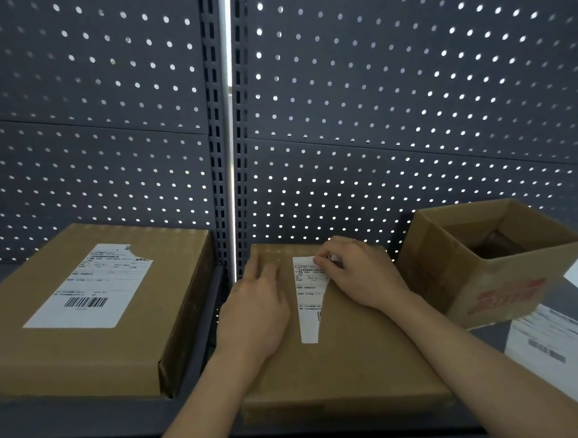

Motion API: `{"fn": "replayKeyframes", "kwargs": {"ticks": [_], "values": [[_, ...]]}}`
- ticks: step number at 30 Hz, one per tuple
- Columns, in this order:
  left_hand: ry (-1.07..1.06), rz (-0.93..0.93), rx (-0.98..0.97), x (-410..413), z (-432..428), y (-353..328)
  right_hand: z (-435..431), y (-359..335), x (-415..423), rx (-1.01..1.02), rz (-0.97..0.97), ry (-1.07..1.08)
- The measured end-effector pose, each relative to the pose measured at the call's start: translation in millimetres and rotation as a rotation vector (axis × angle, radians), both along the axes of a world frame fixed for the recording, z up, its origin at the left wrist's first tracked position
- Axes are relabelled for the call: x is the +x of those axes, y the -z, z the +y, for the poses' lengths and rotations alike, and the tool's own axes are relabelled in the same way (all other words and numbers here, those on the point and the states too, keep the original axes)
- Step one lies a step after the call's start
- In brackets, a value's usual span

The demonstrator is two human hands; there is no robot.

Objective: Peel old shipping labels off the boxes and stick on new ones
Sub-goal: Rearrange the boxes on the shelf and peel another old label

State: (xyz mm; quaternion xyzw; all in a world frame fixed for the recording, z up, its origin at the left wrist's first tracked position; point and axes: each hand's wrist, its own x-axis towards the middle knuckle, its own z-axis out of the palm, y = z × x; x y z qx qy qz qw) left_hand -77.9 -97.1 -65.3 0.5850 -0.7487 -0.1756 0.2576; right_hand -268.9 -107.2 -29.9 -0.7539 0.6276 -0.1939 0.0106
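A narrow white strip of an old shipping label [308, 298] is lying lengthwise on the lid of the middle box [349, 366], a flat brown carton sitting on a dark grey shelf [90, 420]. The right side of the strip is showing a ragged torn edge. The person's right hand [357, 272] is pinching the curled upper end of the strip between thumb and fingertips. The left hand [255, 304] is lying flat on the lid just left of the strip, fingers straight and gripping nothing.

The strip is carrying rows of small black print and part of a barcode, all too fine to read.

To the left of the middle box, a larger flat carton [87, 356] is bearing a full white label [93, 289] with a bite torn from its far right corner. Its barcode [85, 302] is showing clearly, but the lines of text are staying illegible.

To the right of the middle box, an open carton [478, 276] is standing with its flaps up. Red lettering [506, 296] is running across its near side, too blurred to make out. Nearer the camera from it, white printed sheets [551, 339] are lying on the shelf, their text smeared.

Behind the middle box, a dark pegboard wall [375, 97] is rising, with light glinting through its holes and a slotted upright [214, 122] dividing it.
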Motion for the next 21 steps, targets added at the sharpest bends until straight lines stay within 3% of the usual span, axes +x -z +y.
{"fn": "replayKeyframes", "kwargs": {"ticks": [11, 21], "values": [[0.013, -0.01, 0.016, -2, 1, -5, 3, 5, 4, -0.046, -0.347, -0.101], [0.029, 0.008, 0.026, 0, 1, -8, 16, -4, 13, -0.137, -0.484, -0.202]]}}
